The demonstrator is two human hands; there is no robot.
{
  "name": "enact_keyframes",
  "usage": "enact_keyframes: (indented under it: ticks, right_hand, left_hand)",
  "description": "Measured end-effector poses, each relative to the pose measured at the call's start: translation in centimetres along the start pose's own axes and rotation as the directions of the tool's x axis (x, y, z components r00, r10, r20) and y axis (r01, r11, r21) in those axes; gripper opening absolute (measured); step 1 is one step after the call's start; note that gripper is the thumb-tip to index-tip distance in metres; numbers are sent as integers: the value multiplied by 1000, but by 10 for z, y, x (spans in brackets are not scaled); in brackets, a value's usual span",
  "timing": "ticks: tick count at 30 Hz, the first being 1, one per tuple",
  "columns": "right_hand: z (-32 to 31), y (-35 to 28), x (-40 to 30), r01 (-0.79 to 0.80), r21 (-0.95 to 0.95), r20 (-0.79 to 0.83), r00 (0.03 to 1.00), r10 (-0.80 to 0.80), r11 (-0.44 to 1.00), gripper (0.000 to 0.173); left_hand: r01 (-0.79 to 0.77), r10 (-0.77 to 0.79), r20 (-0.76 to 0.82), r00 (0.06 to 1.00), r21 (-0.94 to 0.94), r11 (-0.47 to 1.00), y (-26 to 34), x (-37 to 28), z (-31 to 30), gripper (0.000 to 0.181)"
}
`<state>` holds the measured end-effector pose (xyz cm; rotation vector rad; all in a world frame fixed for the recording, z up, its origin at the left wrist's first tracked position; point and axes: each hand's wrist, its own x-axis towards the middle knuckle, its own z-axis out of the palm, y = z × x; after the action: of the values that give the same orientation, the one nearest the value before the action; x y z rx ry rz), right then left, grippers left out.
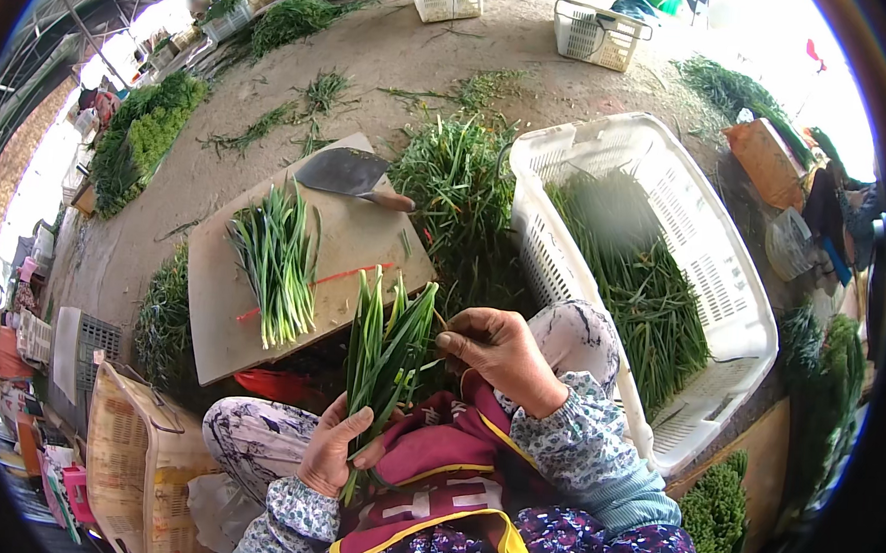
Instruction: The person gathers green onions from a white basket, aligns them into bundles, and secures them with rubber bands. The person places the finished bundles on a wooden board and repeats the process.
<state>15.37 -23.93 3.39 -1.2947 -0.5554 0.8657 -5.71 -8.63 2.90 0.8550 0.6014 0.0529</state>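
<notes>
My left hand [338,445] grips a bunch of green chives [386,356] near its lower end, above my lap. To the right of the bunch, my right hand [503,355] has thumb and forefinger pinched together on a thin brownish strand [439,320]. Ahead of the hands lies a tilted cutting board [224,287]. On it rest a sorted bundle of chives [278,268], pale ends towards me, and a broad-bladed cleaver [347,172] with a wooden handle. A red strip [349,273] runs across the board, partly under the bundle.
On my right stands a white plastic crate [715,238] with loose chives [637,302] inside. A heap of leaf trimmings [455,187] lies between board and crate. At my left is a yellowish crate [119,440]. More greens [146,137] and white crates [602,41] stand on the dirt floor farther off.
</notes>
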Motion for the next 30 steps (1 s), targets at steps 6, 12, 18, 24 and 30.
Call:
enact_keyframes:
  ticks: [6,12,18,24,30]
  right_hand:
    - [-24,-14,-10,40,493,78,993,-90,869,12]
    - [-52,-32,-17,263,670,104,892,-439,694,9]
    - [-48,-5,-22,426,-812,323,897,-301,398,50]
    - [15,-24,-1,499,-536,76,832,-550,681,45]
    - [43,-2,-11,623,-351,438,769,-465,699,14]
  left_hand:
    - [24,-23,153,988,-2,1000,-1,5,-10,36]
    - [31,-23,86,996,-96,995,-5,7,-20,33]
    - [15,14,170,985,-170,985,0,4,-16,37]
    - [-4,11,99,995,-73,997,0,-1,-11,37]
    - [-28,29,22,999,-36,999,0,2,-8,35]
